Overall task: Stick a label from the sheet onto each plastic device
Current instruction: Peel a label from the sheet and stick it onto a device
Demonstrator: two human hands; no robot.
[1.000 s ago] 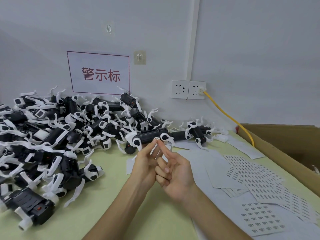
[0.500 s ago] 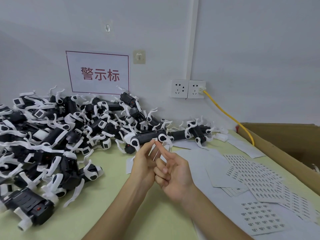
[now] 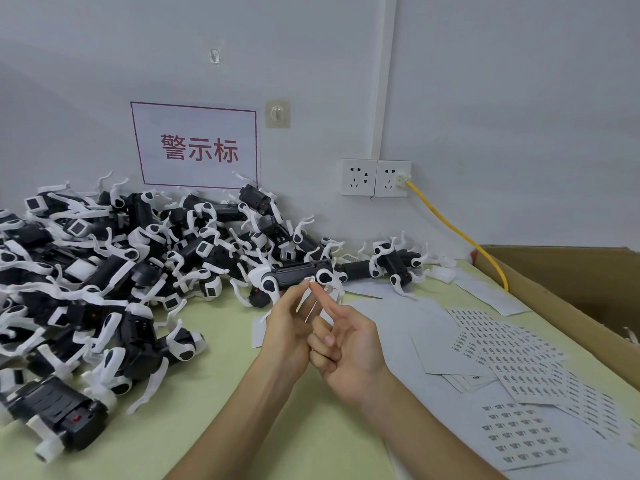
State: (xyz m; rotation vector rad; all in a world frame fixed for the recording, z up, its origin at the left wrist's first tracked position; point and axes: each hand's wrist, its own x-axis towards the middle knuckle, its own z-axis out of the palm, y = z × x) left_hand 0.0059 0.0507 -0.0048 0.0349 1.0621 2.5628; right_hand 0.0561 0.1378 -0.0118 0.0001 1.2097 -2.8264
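The left hand (image 3: 289, 327) and the right hand (image 3: 349, 348) are up together over the middle of the table (image 3: 214, 424). The left hand pinches a tiny white label (image 3: 309, 279) at its fingertips. The right hand has its pointer finger straight, and the tip touches the label. Its other fingers are curled in and hold nothing. Just behind the label lies one black and white device (image 3: 294, 273). I cannot tell if the label touches it. A big pile (image 3: 104, 271) of the same devices fills the left side, up to the wall. Sheets (image 3: 512, 362) of labels lie spread on the right, near the hands. A brown box (image 3: 571, 285) stands at the far right. On the wall are a sign (image 3: 197, 147) with red writing and sockets (image 3: 374, 177) with a yellow cable (image 3: 457, 230) plugged in
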